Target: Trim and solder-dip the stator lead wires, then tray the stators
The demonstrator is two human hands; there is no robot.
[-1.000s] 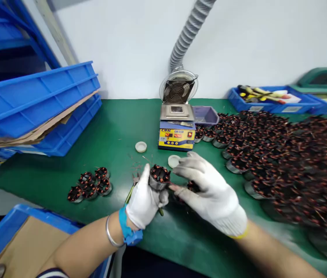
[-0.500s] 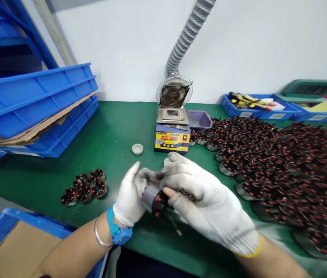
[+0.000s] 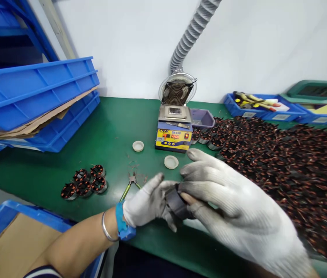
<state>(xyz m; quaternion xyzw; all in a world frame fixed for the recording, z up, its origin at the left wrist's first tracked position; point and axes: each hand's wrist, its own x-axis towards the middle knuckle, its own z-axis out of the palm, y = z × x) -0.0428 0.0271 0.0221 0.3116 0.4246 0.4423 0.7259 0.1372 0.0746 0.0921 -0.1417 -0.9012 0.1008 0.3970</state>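
A motor stator (image 3: 176, 202), its smooth dark grey outer side facing me, is held up between my two gloved hands. My right hand (image 3: 224, 197) grips it with a bare thumb tip and fingers at its right side. My left hand (image 3: 152, 200) cups its left side, with fingers above and below it and the thumb raised. The stator's windings are mostly hidden by the right glove. On the table behind my left hand lie green-handled cutting pliers (image 3: 132, 180), jaws away from me. Two small white dishes (image 3: 138, 146) sit beyond my hands.
A solder pot (image 3: 173, 133) with lit displays stands mid-table under a grey duct (image 3: 191, 34). Many wound stators (image 3: 279, 166) crowd the right; several more (image 3: 84, 185) lie left. Blue crates (image 3: 36, 88) are stacked at left, another blue bin (image 3: 15, 208) below. Tool trays (image 3: 244, 106) line the back.
My right hand has moved rightward and nearer, and the stator has shifted right and turned its smooth side toward me. The pliers and second dish now show clearly.
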